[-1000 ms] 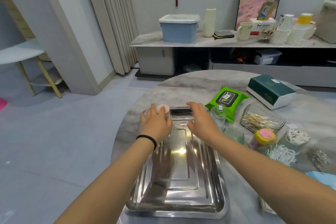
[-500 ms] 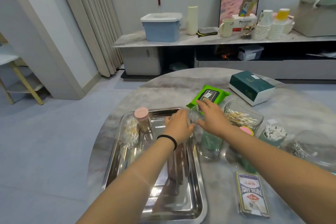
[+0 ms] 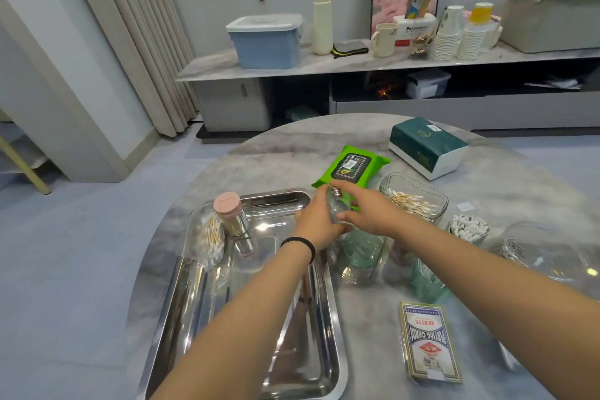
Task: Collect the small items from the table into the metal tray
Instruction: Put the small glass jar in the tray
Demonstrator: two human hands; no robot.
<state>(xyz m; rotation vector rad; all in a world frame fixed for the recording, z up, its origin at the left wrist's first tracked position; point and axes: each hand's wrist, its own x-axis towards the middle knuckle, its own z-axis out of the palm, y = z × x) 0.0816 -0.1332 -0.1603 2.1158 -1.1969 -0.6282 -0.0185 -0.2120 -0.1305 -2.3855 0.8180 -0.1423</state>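
Note:
The metal tray point(image 3: 279, 367) lies at the table's near left. In its far left corner stand a pink-capped jar of toothpicks point(image 3: 231, 214) and a clear container of cotton swabs point(image 3: 207, 239). Just past the tray's right rim, my left hand point(image 3: 316, 221) and my right hand point(image 3: 367, 208) both grip a small clear glass jar point(image 3: 337, 209), one on each side. A greenish glass point(image 3: 363, 253) stands under my right wrist. A deck of playing cards point(image 3: 430, 343) lies near the front.
A green wipes pack point(image 3: 352, 167) and a tissue box point(image 3: 428, 146) lie further back. To the right stand a glass dish of cotton swabs point(image 3: 414, 201), a cup of white swabs point(image 3: 469, 229) and a clear bowl point(image 3: 545, 253). The table's edge curves left of the tray.
A second ago both hands set the pink-capped jar at the tray's far end. They have since moved right to the small clear jar and closed on it. The view shifted right.

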